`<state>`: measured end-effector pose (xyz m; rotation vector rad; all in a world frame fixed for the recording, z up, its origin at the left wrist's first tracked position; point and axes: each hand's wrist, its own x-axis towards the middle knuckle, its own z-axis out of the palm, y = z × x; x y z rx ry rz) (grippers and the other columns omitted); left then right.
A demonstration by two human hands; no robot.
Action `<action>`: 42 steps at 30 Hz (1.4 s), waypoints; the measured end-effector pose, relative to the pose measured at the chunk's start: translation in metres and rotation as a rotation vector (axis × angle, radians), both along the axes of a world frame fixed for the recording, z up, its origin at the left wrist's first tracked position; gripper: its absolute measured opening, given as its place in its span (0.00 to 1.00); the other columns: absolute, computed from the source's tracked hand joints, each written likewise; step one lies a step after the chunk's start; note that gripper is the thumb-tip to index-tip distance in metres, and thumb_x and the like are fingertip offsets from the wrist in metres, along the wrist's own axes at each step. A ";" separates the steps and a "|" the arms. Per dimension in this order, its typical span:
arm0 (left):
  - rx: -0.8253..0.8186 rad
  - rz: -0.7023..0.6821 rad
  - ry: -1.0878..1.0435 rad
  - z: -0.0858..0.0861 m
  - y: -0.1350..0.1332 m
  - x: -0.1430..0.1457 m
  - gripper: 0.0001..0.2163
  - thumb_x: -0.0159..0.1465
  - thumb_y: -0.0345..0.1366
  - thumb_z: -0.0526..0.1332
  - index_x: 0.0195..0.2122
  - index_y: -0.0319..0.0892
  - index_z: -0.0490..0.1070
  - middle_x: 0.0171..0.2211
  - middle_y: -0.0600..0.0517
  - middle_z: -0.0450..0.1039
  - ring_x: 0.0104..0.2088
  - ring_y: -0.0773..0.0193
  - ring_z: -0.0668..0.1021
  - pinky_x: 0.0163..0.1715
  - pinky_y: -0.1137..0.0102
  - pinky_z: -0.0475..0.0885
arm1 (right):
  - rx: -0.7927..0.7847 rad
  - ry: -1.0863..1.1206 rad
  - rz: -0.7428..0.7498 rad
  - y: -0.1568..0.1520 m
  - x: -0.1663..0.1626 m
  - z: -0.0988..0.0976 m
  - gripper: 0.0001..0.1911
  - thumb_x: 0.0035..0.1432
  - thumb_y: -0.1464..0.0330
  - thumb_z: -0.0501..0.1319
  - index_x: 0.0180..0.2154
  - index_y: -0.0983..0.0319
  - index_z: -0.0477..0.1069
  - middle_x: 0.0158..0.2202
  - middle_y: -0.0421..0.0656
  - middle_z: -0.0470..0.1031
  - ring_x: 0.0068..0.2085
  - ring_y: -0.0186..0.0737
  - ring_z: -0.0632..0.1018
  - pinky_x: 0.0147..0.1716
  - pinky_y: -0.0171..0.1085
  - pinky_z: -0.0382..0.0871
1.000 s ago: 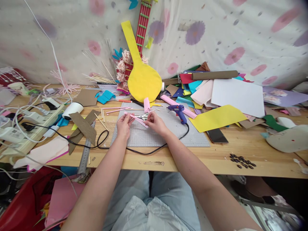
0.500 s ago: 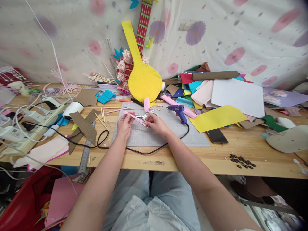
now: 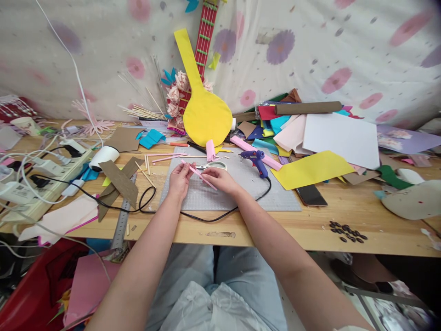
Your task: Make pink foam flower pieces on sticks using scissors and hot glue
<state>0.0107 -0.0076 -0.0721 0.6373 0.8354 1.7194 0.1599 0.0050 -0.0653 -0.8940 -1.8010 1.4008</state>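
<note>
L hand (image 3: 179,182) & R hand (image 3: 219,179) both pinch narrow matte pink strip (image 3: 195,171) b/w fingertips, over mat. Strip slants, L end farther away. Fingers curled, hands close tog., forearms converging. Just beyond: scissors (image 3: 207,166) w/ metal blades, pale loop handles. Mat (image 3: 275,200) grey, gridded. Glue gun (image 3: 256,162), blue, on mat's R side. Behind: smooth yellow paddle-shaped cutout (image 3: 207,117), upright. Bench (image 3: 292,230) grainy lt. wood.

Wooden table (image 3: 268,230) with cutting mat (image 3: 203,197), phone (image 3: 312,195)
</note>
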 end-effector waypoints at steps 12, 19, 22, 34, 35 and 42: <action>-0.006 -0.003 0.050 0.002 -0.003 0.009 0.09 0.44 0.34 0.68 0.23 0.38 0.69 0.24 0.52 0.74 0.34 0.65 0.77 0.42 0.69 0.67 | 0.572 -0.438 -0.289 -0.014 -0.027 0.004 0.16 0.60 0.62 0.48 0.40 0.59 0.71 0.36 0.45 0.75 0.37 0.40 0.73 0.35 0.35 0.60; 0.010 -0.017 0.077 0.002 -0.006 0.009 0.11 0.44 0.36 0.68 0.24 0.38 0.68 0.27 0.49 0.75 0.39 0.61 0.76 0.40 0.67 0.68 | 0.388 -0.291 -0.317 -0.013 -0.025 0.000 0.14 0.57 0.58 0.51 0.36 0.59 0.70 0.31 0.42 0.75 0.31 0.35 0.73 0.32 0.34 0.61; 0.008 -0.033 0.090 0.002 -0.007 0.008 0.11 0.43 0.37 0.68 0.23 0.38 0.68 0.28 0.49 0.75 0.40 0.59 0.76 0.37 0.68 0.69 | 0.264 -0.193 -0.281 -0.013 -0.023 0.001 0.15 0.56 0.57 0.52 0.32 0.60 0.68 0.27 0.39 0.74 0.26 0.32 0.71 0.28 0.32 0.61; 0.010 -0.016 0.137 0.001 -0.006 0.008 0.11 0.48 0.41 0.65 0.27 0.37 0.73 0.30 0.47 0.75 0.37 0.60 0.77 0.37 0.66 0.70 | 0.122 -0.091 -0.154 -0.004 -0.011 -0.002 0.12 0.53 0.61 0.53 0.24 0.62 0.64 0.20 0.37 0.68 0.23 0.30 0.67 0.26 0.31 0.60; 0.013 -0.004 0.137 0.000 -0.005 0.008 0.11 0.47 0.40 0.66 0.26 0.37 0.73 0.30 0.47 0.75 0.37 0.60 0.77 0.38 0.66 0.69 | 0.113 -0.092 -0.145 -0.004 -0.011 -0.003 0.12 0.53 0.61 0.54 0.25 0.62 0.64 0.20 0.37 0.68 0.23 0.30 0.67 0.26 0.31 0.60; -0.014 0.037 0.131 -0.001 -0.005 0.008 0.11 0.47 0.40 0.66 0.25 0.36 0.72 0.28 0.46 0.75 0.35 0.60 0.77 0.40 0.64 0.69 | 0.207 -0.184 -0.208 -0.008 -0.016 -0.004 0.13 0.53 0.57 0.54 0.30 0.60 0.65 0.17 0.35 0.65 0.20 0.30 0.65 0.22 0.30 0.56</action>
